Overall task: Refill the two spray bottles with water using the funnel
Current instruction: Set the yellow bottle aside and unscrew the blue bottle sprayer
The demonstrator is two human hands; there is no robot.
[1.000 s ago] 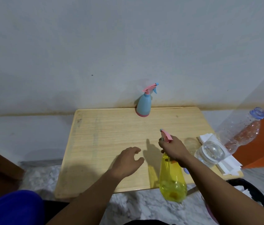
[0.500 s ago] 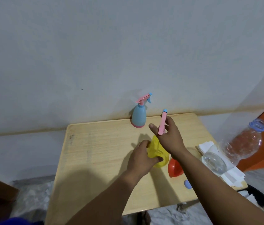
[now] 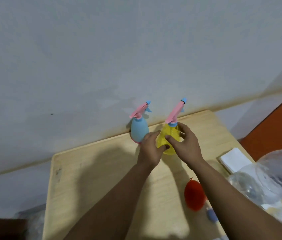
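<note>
Just above the middle of the frame, the yellow spray bottle (image 3: pixel 167 139) stands upright on the wooden table (image 3: pixel 91 172), just right of the blue spray bottle (image 3: pixel 139 131). The left hand (image 3: pixel 149 149) and right hand (image 3: pixel 187 144) cup its body, fingers loosely curved around it. At lower right lies what looks like the red funnel (image 3: pixel 194 196), blurred.

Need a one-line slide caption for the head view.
Both hands, left hand and right hand, hold the yellow spray bottle beside the blue spray bottle on the wooden table.
</note>
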